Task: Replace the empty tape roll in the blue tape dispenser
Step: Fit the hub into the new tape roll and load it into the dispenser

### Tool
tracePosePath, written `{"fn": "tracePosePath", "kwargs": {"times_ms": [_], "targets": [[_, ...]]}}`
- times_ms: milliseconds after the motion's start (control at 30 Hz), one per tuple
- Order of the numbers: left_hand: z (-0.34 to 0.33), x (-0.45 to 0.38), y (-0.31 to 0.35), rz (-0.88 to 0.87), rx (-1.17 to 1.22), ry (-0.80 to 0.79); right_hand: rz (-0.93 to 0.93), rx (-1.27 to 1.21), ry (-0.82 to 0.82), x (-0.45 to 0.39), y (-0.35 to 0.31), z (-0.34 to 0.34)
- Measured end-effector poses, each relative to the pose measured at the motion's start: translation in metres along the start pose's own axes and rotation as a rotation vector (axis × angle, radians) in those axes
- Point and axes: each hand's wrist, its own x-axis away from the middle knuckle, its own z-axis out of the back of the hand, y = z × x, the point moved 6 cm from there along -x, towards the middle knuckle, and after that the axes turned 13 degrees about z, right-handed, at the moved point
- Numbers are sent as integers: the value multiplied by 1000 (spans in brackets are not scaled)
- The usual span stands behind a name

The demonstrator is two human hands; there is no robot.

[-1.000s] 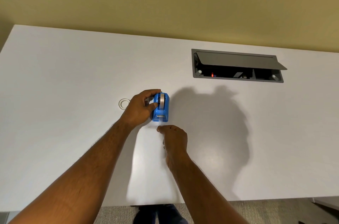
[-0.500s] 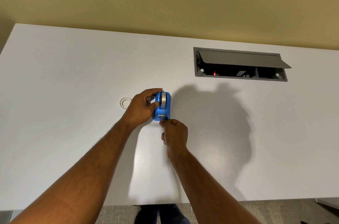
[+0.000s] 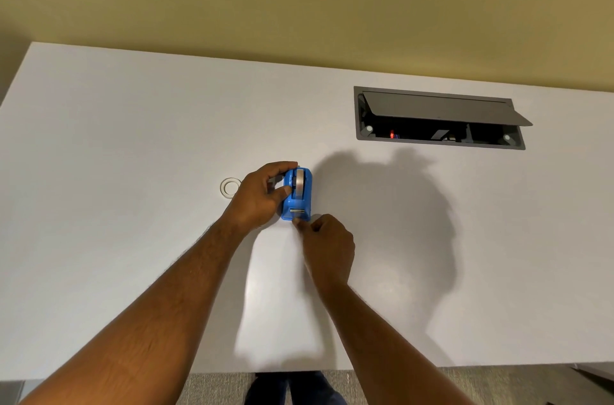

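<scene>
The blue tape dispenser [image 3: 298, 197] stands on the white table [image 3: 133, 139] near its middle, with a tape roll [image 3: 300, 185] seated in its top. My left hand [image 3: 259, 197] grips the dispenser from its left side. My right hand [image 3: 327, 247] is just in front of it, fingertips pinched together at the metal cutter on the dispenser's near end; whether a tape end sits between them is too small to tell. A clear empty tape ring [image 3: 231, 187] lies flat on the table just left of my left hand.
A grey cable box [image 3: 438, 120] is sunk into the table at the back right, its lid raised. A yellow wall runs behind the table. The table's near edge lies below my forearms, with carpet under it.
My right hand has moved forward from a little in front of the dispenser up to its cutter end. My left hand has kept its hold on the dispenser.
</scene>
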Motion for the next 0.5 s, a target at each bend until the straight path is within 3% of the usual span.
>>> {"fn": "tracePosePath", "kwargs": {"times_ms": [500], "targets": [[1,2,4,3,-27,-4,48,124,-156,-24,0,6]]}}
